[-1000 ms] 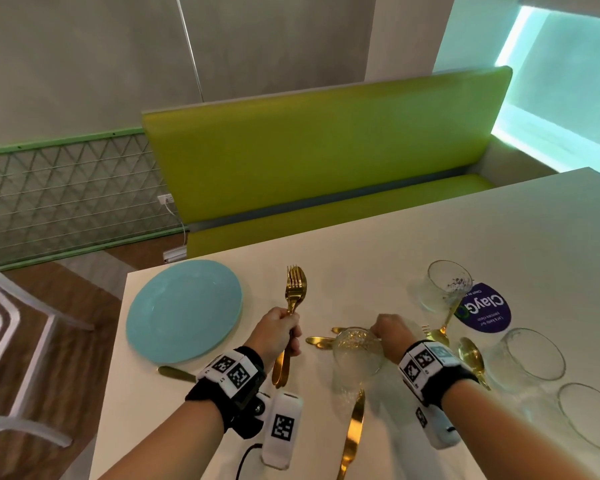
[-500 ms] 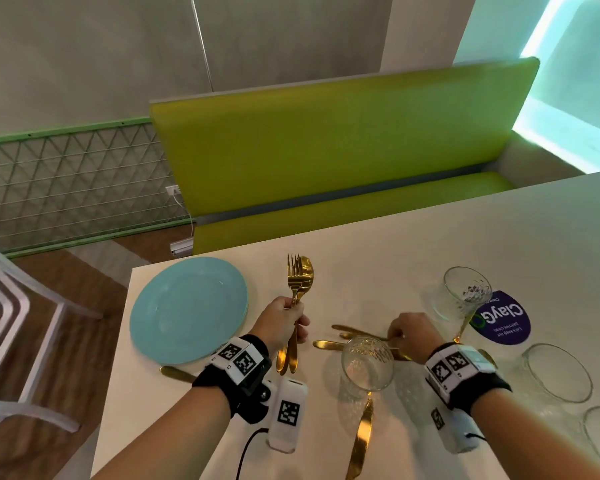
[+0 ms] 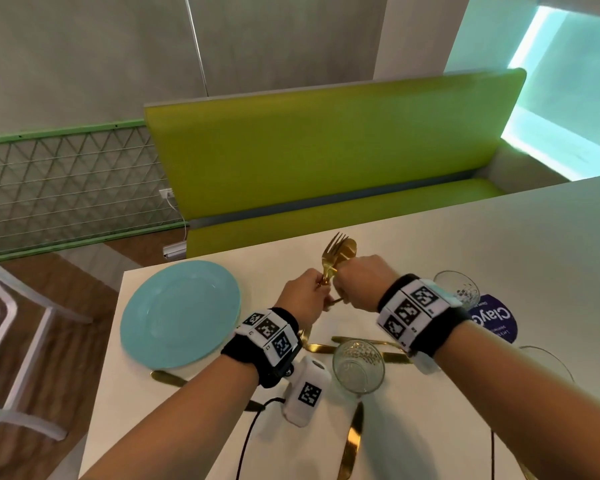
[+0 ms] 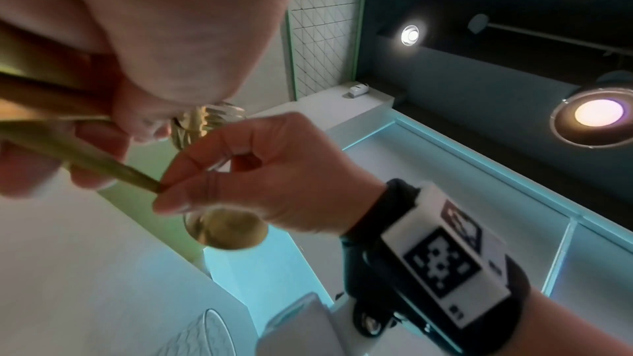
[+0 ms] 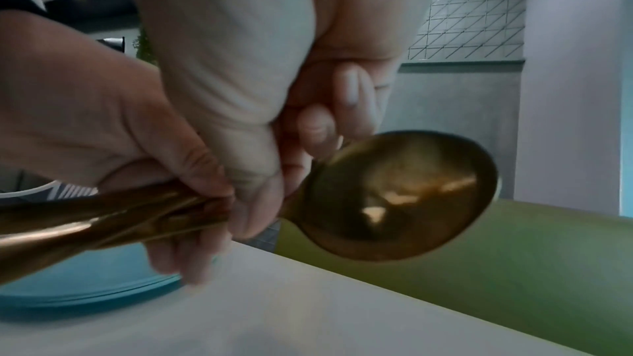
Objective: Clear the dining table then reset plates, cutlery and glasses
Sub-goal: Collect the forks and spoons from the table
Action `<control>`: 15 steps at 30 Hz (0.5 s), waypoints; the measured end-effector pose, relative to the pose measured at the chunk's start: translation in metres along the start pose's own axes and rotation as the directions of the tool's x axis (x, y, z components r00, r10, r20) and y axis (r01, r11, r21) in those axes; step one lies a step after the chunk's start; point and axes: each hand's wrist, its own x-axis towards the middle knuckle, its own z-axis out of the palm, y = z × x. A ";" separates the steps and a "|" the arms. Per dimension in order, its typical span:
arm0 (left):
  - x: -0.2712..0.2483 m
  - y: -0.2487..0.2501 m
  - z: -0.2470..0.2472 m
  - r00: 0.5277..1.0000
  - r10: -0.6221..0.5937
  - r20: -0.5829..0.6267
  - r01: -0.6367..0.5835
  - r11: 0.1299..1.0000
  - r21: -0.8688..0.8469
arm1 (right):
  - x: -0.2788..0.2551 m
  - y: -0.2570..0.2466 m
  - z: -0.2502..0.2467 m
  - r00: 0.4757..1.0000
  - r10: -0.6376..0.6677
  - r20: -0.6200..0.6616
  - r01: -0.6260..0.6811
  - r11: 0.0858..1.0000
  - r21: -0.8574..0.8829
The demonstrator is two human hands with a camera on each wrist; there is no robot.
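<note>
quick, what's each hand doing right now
left hand: closed, gripping the gold cutlery bundle by its handles.
right hand: closed, fingers curled round the same bundle.

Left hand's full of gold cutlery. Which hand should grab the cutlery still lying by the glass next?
Right. The left hand grips the fork and spoon bundle; the right hand only pinches it, probably freeable, and the loose cutlery lies under the right wrist, beside the glass.

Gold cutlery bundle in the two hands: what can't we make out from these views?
- Piece count in the gold cutlery bundle: head view shows fork tines and a spoon bowl; left hand and right hand cover the handles.
- Right wrist view: motion blur; only the spoon bowl is clear.
- Left wrist view: palm hides the left grip.
- Glass at the head view's right: arm covers it.
</note>
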 end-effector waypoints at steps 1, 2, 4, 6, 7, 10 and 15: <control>-0.001 -0.001 0.001 1.000 -0.008 0.012 0.008 1.000 -0.003 | 0.003 -0.002 0.000 1.000 -0.001 -0.015 0.001 1.000 0.007; -0.001 -0.002 0.002 1.000 -0.012 0.024 0.012 1.000 -0.005 | 0.006 -0.004 0.002 1.000 -0.001 -0.028 0.002 1.000 0.020; 0.000 -0.005 0.001 0.999 -0.012 0.041 0.011 1.000 0.010 | 0.009 -0.005 0.005 0.998 -0.017 -0.055 0.020 0.998 0.057; 0.002 -0.010 0.000 0.999 -0.022 0.035 0.021 0.999 0.028 | 0.009 -0.003 0.008 0.992 -0.040 -0.120 0.055 0.990 0.128; 0.003 -0.012 -0.002 0.999 -0.034 0.028 0.033 0.999 0.034 | 0.008 0.000 0.010 0.986 -0.034 -0.164 0.065 0.981 0.184; 0.008 -0.021 -0.006 0.996 -0.081 0.020 0.080 0.996 0.047 | 0.005 0.019 0.018 0.951 0.141 -0.276 0.002 0.887 0.462; 0.014 -0.035 -0.011 0.987 -0.160 0.020 0.160 0.987 -0.031 | 0.005 0.052 0.060 0.959 0.271 0.088 -0.283 0.875 0.392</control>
